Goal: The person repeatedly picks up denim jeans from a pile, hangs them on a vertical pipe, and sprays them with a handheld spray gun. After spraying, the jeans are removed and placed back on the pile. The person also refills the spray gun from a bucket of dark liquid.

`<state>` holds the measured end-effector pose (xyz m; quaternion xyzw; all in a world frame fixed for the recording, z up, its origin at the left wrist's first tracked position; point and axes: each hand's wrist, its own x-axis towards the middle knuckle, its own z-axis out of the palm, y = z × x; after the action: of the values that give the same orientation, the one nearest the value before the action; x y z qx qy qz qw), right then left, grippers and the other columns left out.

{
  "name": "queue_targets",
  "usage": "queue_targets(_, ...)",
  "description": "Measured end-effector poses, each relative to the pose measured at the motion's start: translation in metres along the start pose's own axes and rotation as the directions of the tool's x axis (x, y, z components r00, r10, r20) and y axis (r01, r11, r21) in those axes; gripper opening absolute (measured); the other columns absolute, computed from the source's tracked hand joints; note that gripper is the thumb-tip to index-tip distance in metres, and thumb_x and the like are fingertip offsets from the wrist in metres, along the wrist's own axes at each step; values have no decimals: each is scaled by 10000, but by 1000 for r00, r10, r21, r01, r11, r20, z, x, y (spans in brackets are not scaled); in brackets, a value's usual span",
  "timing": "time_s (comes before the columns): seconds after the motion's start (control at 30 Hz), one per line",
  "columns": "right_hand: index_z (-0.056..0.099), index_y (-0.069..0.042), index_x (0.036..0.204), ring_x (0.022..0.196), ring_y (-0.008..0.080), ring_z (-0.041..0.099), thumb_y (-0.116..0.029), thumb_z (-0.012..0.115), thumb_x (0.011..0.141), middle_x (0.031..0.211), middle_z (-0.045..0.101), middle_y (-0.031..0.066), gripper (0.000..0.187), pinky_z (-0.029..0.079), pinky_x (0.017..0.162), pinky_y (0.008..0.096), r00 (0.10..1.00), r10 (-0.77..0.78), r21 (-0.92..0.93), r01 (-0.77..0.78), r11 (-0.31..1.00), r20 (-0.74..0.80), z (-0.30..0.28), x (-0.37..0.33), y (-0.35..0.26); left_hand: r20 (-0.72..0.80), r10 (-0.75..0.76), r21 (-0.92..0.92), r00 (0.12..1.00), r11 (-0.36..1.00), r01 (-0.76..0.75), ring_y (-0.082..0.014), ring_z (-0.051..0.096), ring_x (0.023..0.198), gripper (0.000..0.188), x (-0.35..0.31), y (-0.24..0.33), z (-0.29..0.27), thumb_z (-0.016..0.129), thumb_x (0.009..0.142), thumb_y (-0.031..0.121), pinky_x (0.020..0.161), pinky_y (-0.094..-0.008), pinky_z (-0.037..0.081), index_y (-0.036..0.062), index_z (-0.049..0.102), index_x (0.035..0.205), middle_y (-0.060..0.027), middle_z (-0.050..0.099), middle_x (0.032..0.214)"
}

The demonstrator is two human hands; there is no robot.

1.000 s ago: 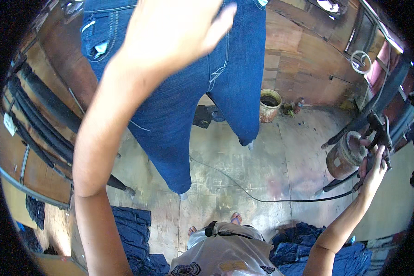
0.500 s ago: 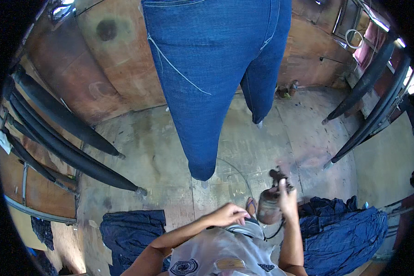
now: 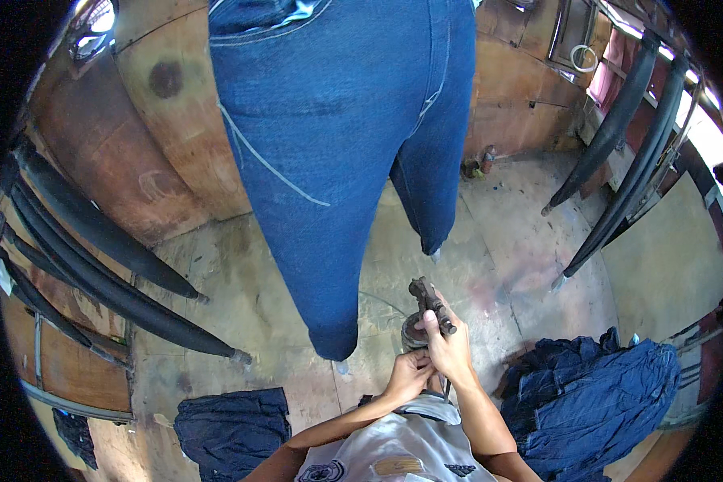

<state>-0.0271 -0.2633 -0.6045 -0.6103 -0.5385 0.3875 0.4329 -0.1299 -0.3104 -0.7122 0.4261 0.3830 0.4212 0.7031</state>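
Note:
My right hand (image 3: 448, 347) is closed around the handle of a spray gun (image 3: 427, 301), held in front of my waist. Below the gun's body is a round, dirty cup (image 3: 413, 331). Against the cup's lower side, the fingers of my left hand (image 3: 410, 373) are bent together in a pinch; what lies between them is hidden. A pair of blue jeans (image 3: 313, 153), filled out to leg shape, hangs before me, with pale stitching at the pocket and thigh. Its nearer leg end is just left of the gun, apart from both hands.
Black padded leg forms (image 3: 112, 217) stick out at the left, and more black forms (image 3: 610, 136) hang at the right. Folded dark denim (image 3: 233, 430) lies low at the left. A larger denim heap (image 3: 590, 402) sits at my right. Stained wooden walls (image 3: 169, 128) surround the floor.
My right hand has brought the spray gun leftward, in front of my body. My left hand has come to its cup. The view has shifted, so the jeans appear lower and farther left.

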Motion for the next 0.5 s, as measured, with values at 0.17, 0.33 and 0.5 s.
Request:
queue_targets(0.17, 490, -114, 1465, 858, 312, 731, -408, 584, 974, 855, 711, 198, 579, 536, 802, 396, 999, -42, -4, 42, 999, -6, -21, 22, 6, -43, 50, -21, 998, 998, -51, -93, 639, 801, 138, 24, -12, 21, 562, 991, -15, 726, -257, 531, -73, 645, 1085, -75, 710, 928)
queue_targets(0.33, 503, -134, 1458, 826, 353, 725, -397, 585, 966, 817, 692, 226, 563, 532, 769, 409, 1000, -2, -70, 4, 998, 27, -47, 42, 22, 13, -124, 19, 992, 992, 124, -88, 638, 786, 160, 48, -10, 37, 574, 1010, 54, 708, -262, 533, -62, 672, 1060, -74, 713, 902)
queue_targets(0.5, 510, -164, 1457, 747, 376, 703, -363, 597, 955, 782, 673, 243, 548, 528, 744, 418, 1000, -23, -166, 26, 986, 18, -73, 49, 40, 509, -220, 628, 832, 756, -184, -80, 590, 820, 288, 87, 76, 15, 653, 984, 233, 736, -314, 514, -38, 718, 1056, -56, 725, 860)
